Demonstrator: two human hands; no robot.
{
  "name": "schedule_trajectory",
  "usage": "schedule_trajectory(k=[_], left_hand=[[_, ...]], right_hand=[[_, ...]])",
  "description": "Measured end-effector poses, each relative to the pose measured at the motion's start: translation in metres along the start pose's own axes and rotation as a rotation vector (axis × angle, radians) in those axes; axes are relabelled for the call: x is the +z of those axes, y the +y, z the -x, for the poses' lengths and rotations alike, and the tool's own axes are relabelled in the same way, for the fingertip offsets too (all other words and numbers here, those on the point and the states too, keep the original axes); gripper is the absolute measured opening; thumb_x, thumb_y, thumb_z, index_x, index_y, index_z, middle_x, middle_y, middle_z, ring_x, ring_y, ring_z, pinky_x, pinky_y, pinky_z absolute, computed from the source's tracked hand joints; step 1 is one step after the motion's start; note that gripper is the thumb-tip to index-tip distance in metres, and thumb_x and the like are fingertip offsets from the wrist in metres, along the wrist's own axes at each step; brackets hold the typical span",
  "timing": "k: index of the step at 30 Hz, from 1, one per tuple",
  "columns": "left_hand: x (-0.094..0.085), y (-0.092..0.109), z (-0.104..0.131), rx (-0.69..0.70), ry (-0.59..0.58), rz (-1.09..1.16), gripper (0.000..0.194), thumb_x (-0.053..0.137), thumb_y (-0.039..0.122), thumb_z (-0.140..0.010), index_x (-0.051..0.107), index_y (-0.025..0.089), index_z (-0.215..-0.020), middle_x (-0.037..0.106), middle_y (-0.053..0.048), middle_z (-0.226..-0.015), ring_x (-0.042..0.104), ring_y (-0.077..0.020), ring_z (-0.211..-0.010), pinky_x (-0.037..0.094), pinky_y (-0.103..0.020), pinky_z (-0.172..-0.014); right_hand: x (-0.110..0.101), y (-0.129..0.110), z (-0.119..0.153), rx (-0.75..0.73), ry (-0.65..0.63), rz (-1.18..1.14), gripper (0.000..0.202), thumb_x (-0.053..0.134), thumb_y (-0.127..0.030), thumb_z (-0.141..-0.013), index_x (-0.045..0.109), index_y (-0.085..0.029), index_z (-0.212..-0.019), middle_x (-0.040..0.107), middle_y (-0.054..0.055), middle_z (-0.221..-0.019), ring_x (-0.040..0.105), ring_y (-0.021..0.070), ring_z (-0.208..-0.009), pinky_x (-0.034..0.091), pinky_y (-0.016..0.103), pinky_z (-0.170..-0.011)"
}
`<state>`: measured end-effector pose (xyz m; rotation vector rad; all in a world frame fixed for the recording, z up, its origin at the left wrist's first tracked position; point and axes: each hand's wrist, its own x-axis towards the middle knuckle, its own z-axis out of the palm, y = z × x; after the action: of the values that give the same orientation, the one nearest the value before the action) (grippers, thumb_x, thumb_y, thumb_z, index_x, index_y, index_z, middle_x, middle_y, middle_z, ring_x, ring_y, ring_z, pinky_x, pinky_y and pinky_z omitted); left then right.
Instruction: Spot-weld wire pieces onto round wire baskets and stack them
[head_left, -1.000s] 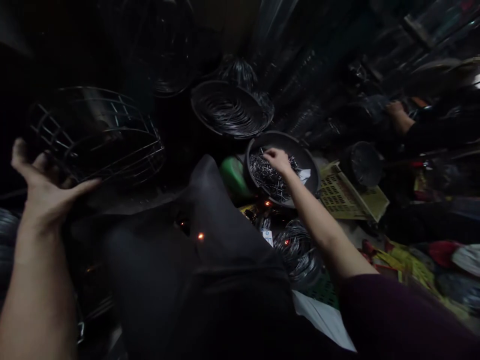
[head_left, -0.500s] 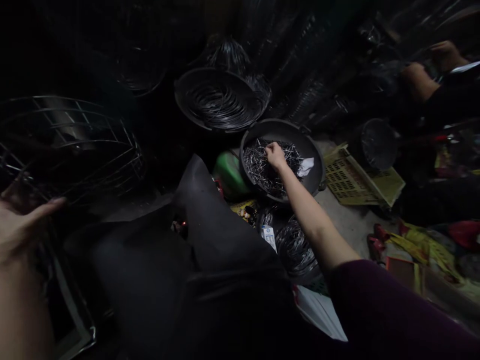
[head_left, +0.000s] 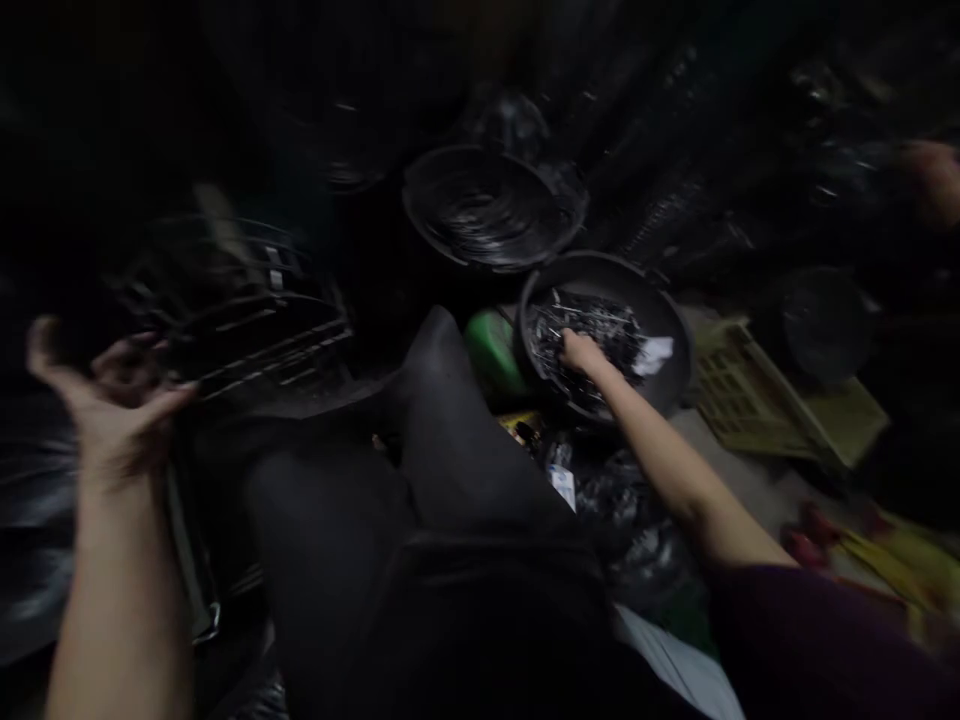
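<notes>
Right hand in the tub of wire bits, left hand under a wire cage.

The wire bits (head_left: 600, 335) fill a black tub (head_left: 667, 375) on the floor; the right hand (head_left: 579, 351) rests curled among them, its grip too blurred to tell. The left hand (head_left: 120, 390), open and palm up, touches the wire cage (head_left: 247, 310). A green can (head_left: 491, 350) stands just beside the tub; a basin (head_left: 484, 205) of coiled wire sits behind it.

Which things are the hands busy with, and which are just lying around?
In use:
- left hand at the wire basket
- right hand in the dark bowl of small metal pieces

Lying about:
- bowl of wire rings
- green container
- yellow crate
- white paper scrap
</notes>
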<state>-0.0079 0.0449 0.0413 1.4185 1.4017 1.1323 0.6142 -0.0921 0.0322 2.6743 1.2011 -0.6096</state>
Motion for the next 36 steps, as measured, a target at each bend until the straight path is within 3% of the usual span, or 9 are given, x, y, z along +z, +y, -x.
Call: schedule_trajectory(k=[6,8,10,14,16,18,24,28,36], left_hand=[[0.022,0.071,0.078,0.247,0.064,-0.157,0.111,0.089,0.06,-0.047,0.028,0.035,-0.137,0.055,-0.003,-0.13,0.058,-0.0253,-0.124,0.052,-0.044,-0.1],[0.031,0.086,0.084,0.36,0.044,-0.295,0.099,0.08,0.069,-0.057,0.038,0.023,-0.134,0.053,-0.007,-0.131,0.054,-0.0266,-0.126,0.047,-0.045,-0.106],[0.039,0.097,0.086,0.416,-0.019,-0.466,0.084,0.076,0.066,-0.064,0.048,0.019,-0.128,0.052,-0.009,-0.132,0.051,-0.028,-0.128,0.043,-0.046,-0.11],[0.054,0.113,0.088,0.451,-0.12,-0.699,0.063,0.084,0.046,-0.061,0.061,0.023,-0.115,0.05,-0.012,-0.134,0.048,-0.0321,-0.127,0.04,-0.052,-0.111],[0.06,0.118,0.088,0.473,-0.146,-0.731,0.058,0.085,0.04,-0.06,0.064,0.023,-0.111,0.05,-0.013,-0.136,0.048,-0.0338,-0.128,0.039,-0.054,-0.111],[0.063,0.121,0.089,0.49,-0.164,-0.734,0.055,0.085,0.038,-0.061,0.064,0.023,-0.111,0.05,-0.013,-0.136,0.048,-0.0341,-0.128,0.04,-0.053,-0.11],[0.059,0.122,0.09,0.48,-0.128,-0.658,0.059,0.085,0.044,-0.062,0.063,0.022,-0.112,0.052,-0.013,-0.134,0.051,-0.0324,-0.124,0.045,-0.048,-0.107],[0.058,0.12,0.087,0.449,-0.118,-0.625,0.058,0.086,0.04,-0.061,0.062,0.023,-0.112,0.052,-0.011,-0.133,0.052,-0.032,-0.124,0.046,-0.049,-0.106],[0.059,0.124,0.07,0.472,-0.105,-0.594,0.056,0.085,0.035,-0.062,0.062,0.021,-0.111,0.05,-0.012,-0.133,0.051,-0.0317,-0.124,0.047,-0.049,-0.105]], right_hand=[[-0.029,-0.029,0.063,-0.297,0.005,-0.175,0.02,0.059,-0.044,-0.077,0.07,-0.036,-0.092,0.07,0.015,-0.086,0.068,0.0364,-0.087,0.05,0.053,-0.073],[-0.037,-0.054,0.087,-0.38,-0.028,-0.593,0.014,0.066,-0.049,-0.073,0.069,-0.042,-0.084,0.07,0.015,-0.086,0.066,0.0293,-0.076,0.046,0.047,-0.063],[-0.045,-0.092,0.12,-0.454,-0.236,-0.824,0.02,0.075,-0.049,-0.067,0.072,-0.04,-0.084,0.071,0.013,-0.086,0.064,0.022,-0.068,0.045,0.04,-0.059],[-0.05,-0.189,0.178,-0.686,-0.743,-0.817,0.038,0.082,-0.05,-0.059,0.075,-0.023,-0.085,0.069,0.007,-0.072,0.056,0.0138,-0.053,0.039,0.028,-0.049],[-0.046,-0.229,0.187,-0.761,-0.833,-0.762,0.043,0.078,-0.05,-0.063,0.076,-0.018,-0.091,0.069,0.004,-0.068,0.048,0.0093,-0.046,0.032,0.024,-0.045],[-0.04,-0.255,0.19,-0.877,-0.714,-0.729,0.039,0.072,-0.047,-0.071,0.076,-0.017,-0.094,0.072,0.004,-0.072,0.051,0.0098,-0.048,0.034,0.024,-0.047],[-0.034,-0.266,0.207,-1.392,0.155,-0.073,0.028,0.058,-0.038,-0.091,0.075,-0.023,-0.109,0.077,0.007,-0.102,0.071,0.0197,-0.079,0.043,0.026,-0.059],[-0.036,-0.267,0.208,-1.504,0.327,0.268,0.031,0.051,-0.035,-0.096,0.071,-0.027,-0.119,0.076,0.004,-0.107,0.07,0.017,-0.068,0.032,0.026,-0.048],[-0.05,-0.28,0.191,-1.596,0.477,0.297,0.031,0.052,-0.031,-0.094,0.069,-0.028,-0.121,0.075,0.002,-0.11,0.07,0.0153,-0.067,0.032,0.027,-0.051]])
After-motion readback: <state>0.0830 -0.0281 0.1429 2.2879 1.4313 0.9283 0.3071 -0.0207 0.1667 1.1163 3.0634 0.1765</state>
